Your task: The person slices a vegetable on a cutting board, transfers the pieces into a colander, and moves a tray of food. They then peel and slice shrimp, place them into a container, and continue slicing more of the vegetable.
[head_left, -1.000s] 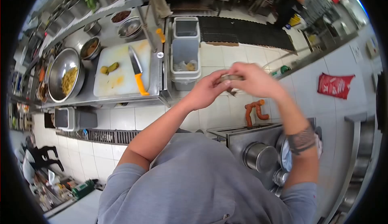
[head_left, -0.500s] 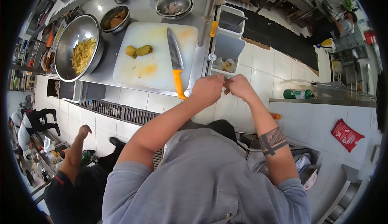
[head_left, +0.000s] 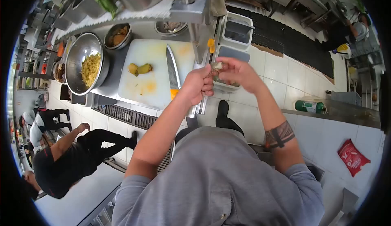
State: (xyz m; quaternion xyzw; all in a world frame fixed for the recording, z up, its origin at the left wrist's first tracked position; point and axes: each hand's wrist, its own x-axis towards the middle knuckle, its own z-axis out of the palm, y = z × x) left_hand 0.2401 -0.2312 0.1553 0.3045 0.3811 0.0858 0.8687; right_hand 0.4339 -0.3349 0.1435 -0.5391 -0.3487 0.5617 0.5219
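My left hand has its fingers curled in at the counter's right edge. It grips a small pale, greyish piece whose kind I cannot make out. On the other side of that piece, my right hand bends its fingers and thumb around it. Both hands are partly above a bin. Left of them, a white cutting board carries two yellow-green food pieces and a large knife with a yellow handle. My left forearm covers part of that handle.
A large steel bowl holds yellow strips. Smaller bowls stand behind the board. A shelf post rises close to my hands. A person in black is at the lower left; another person is far right.
My view has shifted, so more of the shelf shows. My hands have moved up, and the pale piece between them shows more clearly. The person in black has moved.
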